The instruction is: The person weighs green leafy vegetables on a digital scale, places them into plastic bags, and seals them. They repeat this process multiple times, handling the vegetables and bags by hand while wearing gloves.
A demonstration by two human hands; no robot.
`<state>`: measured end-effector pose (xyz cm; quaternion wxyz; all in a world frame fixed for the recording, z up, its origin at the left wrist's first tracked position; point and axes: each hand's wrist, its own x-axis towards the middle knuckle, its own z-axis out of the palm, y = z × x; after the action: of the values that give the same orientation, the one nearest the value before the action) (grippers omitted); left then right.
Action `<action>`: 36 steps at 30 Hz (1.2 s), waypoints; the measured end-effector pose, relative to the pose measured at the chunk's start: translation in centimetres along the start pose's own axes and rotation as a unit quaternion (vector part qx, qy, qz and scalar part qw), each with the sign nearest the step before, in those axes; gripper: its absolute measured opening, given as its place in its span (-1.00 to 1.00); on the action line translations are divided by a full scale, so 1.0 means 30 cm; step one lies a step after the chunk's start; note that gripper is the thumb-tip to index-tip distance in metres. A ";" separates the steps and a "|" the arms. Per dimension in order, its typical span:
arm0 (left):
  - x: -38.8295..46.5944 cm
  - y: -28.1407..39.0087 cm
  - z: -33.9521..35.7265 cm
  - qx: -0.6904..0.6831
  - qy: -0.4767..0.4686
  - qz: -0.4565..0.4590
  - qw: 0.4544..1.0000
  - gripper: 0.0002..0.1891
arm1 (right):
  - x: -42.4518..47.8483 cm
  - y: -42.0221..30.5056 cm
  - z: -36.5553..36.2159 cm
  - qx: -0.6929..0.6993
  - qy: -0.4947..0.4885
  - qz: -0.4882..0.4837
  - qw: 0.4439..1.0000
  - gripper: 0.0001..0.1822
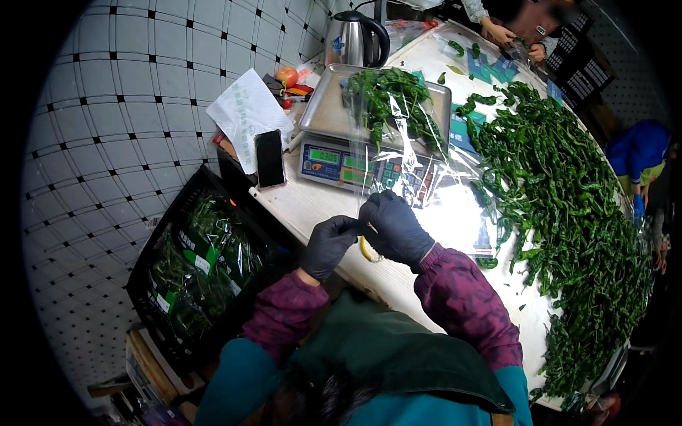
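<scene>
Black gloves cover both hands, which meet over the near edge of the table. My left hand and my right hand pinch the gathered end of a clear plastic bag. Green peppers fill the far part of this bag, which rests on the metal tray of a digital scale with a lit display. Just below my right hand lies a yellow ring-shaped thing, perhaps a tape roll, partly hidden. Right of my right hand, more clear film glares in the light.
A large pile of green peppers covers the table's right side. A black crate with bagged greens stands at left. A phone, paper towel, tomato and electric kettle surround the scale. Across the table, another person's hands handle peppers.
</scene>
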<state>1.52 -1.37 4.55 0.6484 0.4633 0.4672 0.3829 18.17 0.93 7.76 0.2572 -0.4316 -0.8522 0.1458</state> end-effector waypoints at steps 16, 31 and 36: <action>0.145 0.028 -0.157 0.002 -0.023 -0.021 1.000 -0.79 | -1.101 0.014 -0.313 0.279 -0.145 0.513 0.798 -0.84; 0.215 0.160 -0.126 0.609 -0.019 0.512 0.606 -0.57 | -0.269 0.301 -0.283 -0.299 -0.036 0.033 0.953 -0.28; 0.211 0.169 -0.134 0.598 -0.075 0.492 0.629 -0.50 | -0.236 0.380 -0.261 -0.240 0.025 -0.073 0.968 -0.53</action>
<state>-0.95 6.88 7.29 -0.0224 0.9373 0.2461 0.2458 33.64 2.05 6.65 0.1773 -0.4205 -0.8849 -0.0931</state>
